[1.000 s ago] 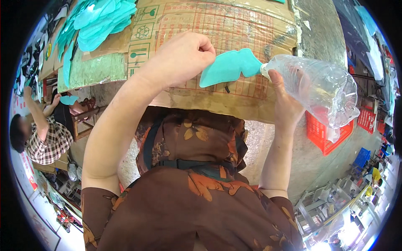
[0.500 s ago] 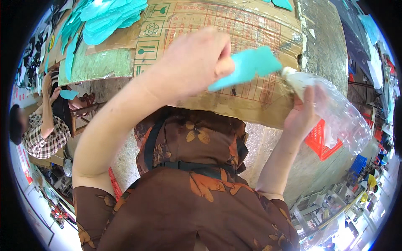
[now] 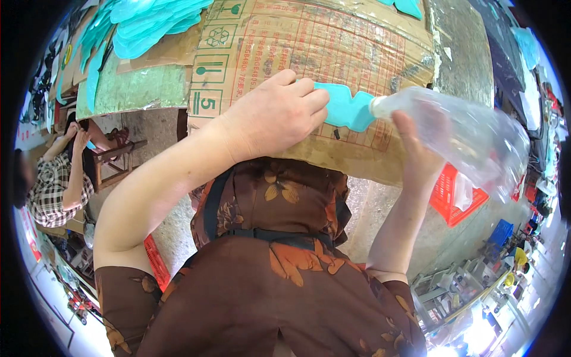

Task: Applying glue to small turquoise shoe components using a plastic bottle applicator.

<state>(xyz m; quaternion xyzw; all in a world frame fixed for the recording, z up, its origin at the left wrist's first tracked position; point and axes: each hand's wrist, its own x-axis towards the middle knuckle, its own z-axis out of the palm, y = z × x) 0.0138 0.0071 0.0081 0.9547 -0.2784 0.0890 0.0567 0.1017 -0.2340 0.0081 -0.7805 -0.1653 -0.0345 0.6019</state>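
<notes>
Compared with half a second ago, the left hand (image 3: 276, 113) has been brought lower and the bottle neck (image 3: 379, 107) sits closer in, so the gap to the teal piece (image 3: 351, 112) is pretty much closed; whether they're actually touching can't be told. That piece is held over the cardboard (image 3: 285, 47), just right of the left fingers, its long axis laid roughly left to right. Its left end is covered by those curled fingers, which look pinched on it, though the thumb is hidden. Neck and piece are nearly lined up, with the clear bottle (image 3: 470, 131) slanted down to the right, a bit blurred. It's gripped by the right hand (image 3: 421, 149), thumb on the near side, the other fingers not really visible. So the left hand is nearer. Up left, a teal pile (image 3: 154, 27) is kept well apart, and a red basket (image 3: 443, 199) can be seen past the table edge. Only the left knuckles block anything, hiding that end.
</notes>
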